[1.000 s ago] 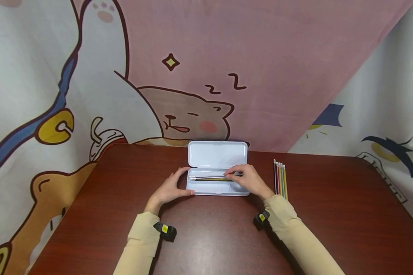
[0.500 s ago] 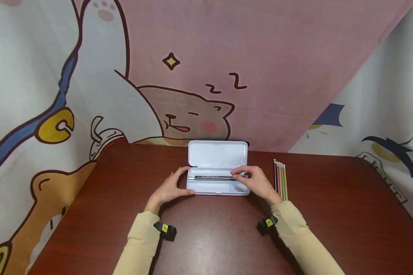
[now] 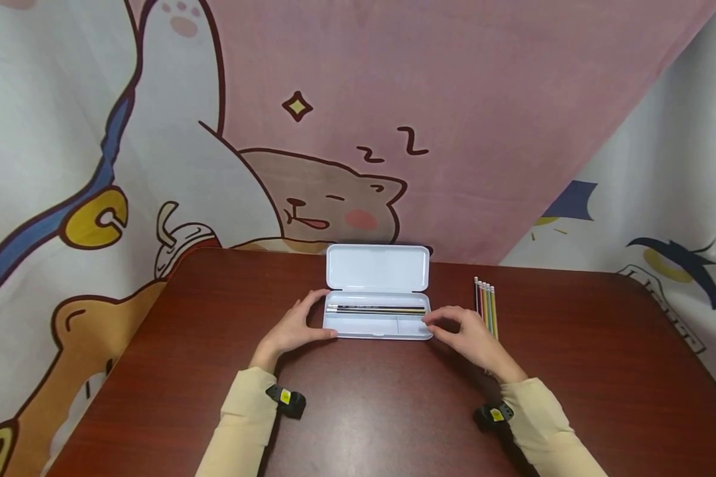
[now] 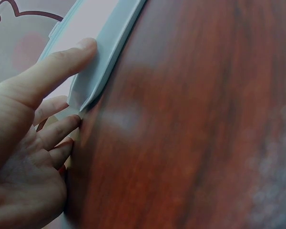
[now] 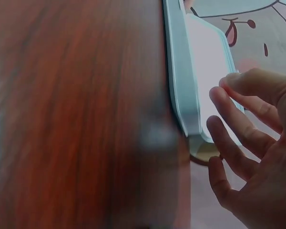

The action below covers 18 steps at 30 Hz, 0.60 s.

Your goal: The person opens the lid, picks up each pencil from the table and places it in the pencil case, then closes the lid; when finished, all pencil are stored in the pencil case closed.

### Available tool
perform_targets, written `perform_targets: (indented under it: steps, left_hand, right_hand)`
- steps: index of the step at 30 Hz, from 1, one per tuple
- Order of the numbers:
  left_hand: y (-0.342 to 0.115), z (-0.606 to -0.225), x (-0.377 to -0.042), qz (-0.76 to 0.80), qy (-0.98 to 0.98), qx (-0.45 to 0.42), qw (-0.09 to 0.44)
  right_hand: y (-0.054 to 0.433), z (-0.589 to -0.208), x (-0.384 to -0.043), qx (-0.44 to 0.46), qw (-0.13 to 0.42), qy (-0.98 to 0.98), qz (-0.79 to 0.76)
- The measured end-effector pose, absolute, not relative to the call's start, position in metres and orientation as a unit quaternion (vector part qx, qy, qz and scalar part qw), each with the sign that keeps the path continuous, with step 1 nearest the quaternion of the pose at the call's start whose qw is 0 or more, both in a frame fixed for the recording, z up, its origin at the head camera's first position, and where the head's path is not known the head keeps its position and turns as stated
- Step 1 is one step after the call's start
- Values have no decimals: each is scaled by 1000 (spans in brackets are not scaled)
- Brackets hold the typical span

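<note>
Cartoon-print cloth point(image 3: 483, 132) hangs behind everything, pink and white. Dark red-brown bench point(image 3: 358, 411) in front of it. White pencil case point(image 3: 360, 324) sits on the bench near the far edge, opened up, lid point(image 3: 378, 268) tipped back beyond the tray. Left hand point(image 3: 292, 331) holds the case at its left end: thumb on the near side, index finger at the far corner. Right hand point(image 3: 468, 334) at the case's right end, thumb and index tips nearly meeting, other fingers loosely bent, nothing in it; can't tell if it touches the rim. Loose pencils point(image 3: 486, 305) side by side on the bench, right of the case, partly behind that hand. More pencils, dark-sided, lie lengthwise in the case's far compartment point(image 3: 382, 309).
</note>
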<state>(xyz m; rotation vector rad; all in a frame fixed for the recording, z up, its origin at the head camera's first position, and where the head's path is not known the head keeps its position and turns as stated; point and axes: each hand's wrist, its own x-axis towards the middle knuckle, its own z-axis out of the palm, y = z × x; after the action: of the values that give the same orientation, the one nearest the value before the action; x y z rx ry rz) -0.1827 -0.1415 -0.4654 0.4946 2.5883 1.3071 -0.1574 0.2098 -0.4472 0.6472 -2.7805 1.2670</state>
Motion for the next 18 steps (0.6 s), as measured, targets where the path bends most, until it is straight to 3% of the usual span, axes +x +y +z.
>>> perform_targets:
  steps: [7,18]
  left_hand:
    - [-141,-466,-183,441,876,171,98]
    - [-141,-466,-182,442,875,165,103]
  right_hand:
    - [234,-447,-146,190,2,-898,396]
    - [268,-447,-136,127,41,-918,373]
